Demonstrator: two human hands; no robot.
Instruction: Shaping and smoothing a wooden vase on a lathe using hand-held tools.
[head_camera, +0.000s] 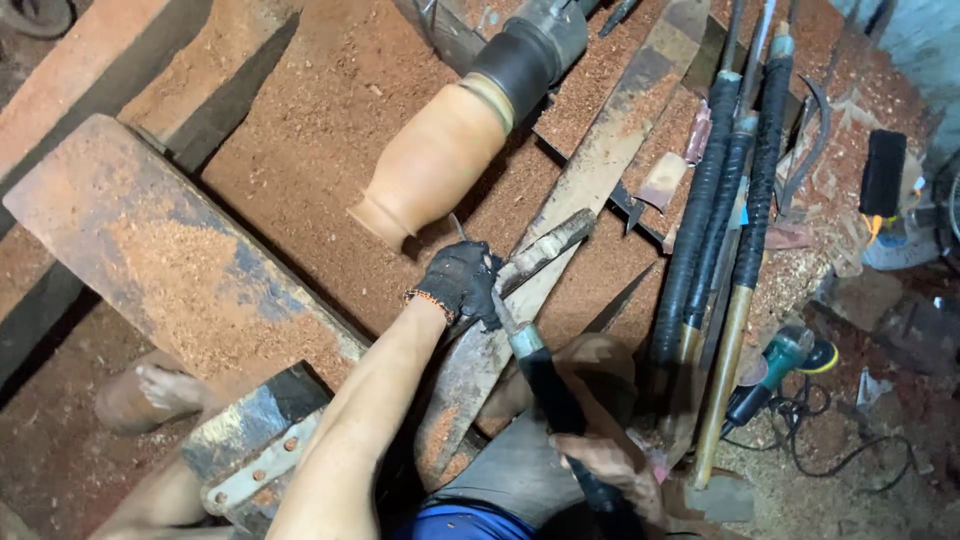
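The left hand, in a dark glove, is closed over the steel shaft of a long turning chisel, pressing it onto the tool rest. The right hand grips the chisel's black handle near the lower edge. The chisel tip meets the flared end of the wooden workpiece, spinning on the lathe above the sawdust-covered bed.

Dim, warm light; soft shadows, slightly blurred edges.

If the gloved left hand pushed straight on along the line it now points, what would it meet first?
Most likely the open end of the wooden vase on the lathe: the left hand points up toward it across a short gap, though depth is unclear.
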